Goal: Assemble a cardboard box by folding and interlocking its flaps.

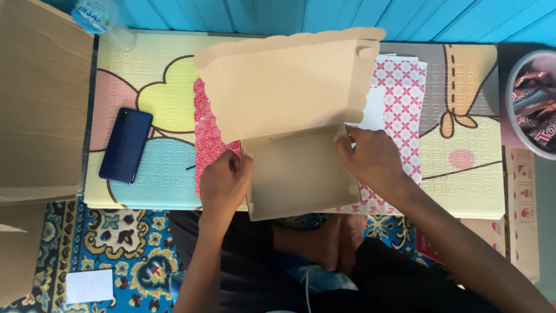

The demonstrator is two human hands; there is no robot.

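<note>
Between the left hand (225, 181) and right hand (370, 156) sits a plain tan cardboard box (292, 116). Under the right hand lie white sheets (405, 98) with a red cross-and-diamond print. Left of the left hand lies a dark blue phone (125, 145) on a pastel cartoon mat (162, 87).

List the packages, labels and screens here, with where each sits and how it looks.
Cardboard box: centre, tan, half-folded, scalloped lid, held by left hand and right hand.
Phone: left, dark blue, screen hidden.
Bottle label: top left, blue.
Wrapped sweets: right, brown, in a bowl.
</note>
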